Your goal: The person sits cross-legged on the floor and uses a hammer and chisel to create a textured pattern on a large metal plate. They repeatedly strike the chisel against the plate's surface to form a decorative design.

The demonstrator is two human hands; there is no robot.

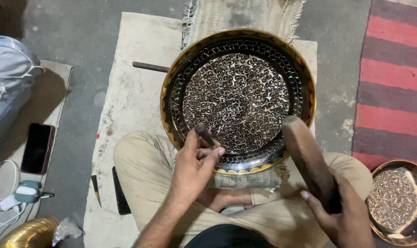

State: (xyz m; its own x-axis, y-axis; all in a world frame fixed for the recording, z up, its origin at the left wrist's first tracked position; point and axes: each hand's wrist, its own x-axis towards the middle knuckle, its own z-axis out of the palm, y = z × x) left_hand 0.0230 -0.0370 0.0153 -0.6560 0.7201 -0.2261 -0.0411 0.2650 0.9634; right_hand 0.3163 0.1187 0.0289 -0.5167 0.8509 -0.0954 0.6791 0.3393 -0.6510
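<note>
Engraved tray (238, 98), round w/ gold rim, propped on lap, tilted toward head cam. Punch (204, 134) at tray's near-left inner edge, tip on metal, pinched tight in left hand (194, 167). Mallet (309, 160), wooden, just right of tray's near rim, head raised beside it, handle clamped in right hand (341, 213). Smaller dish (397, 202) well right of tray on floor. Phone (37, 148) far left of tray; rod (150, 67) at tray's far-left edge.

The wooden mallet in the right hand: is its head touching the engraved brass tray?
Cannot tell. In the head view the wooden mallet, gripped by the right hand, overlaps the rim of the engraved tray, but from above neither contact nor gap shows.
</note>
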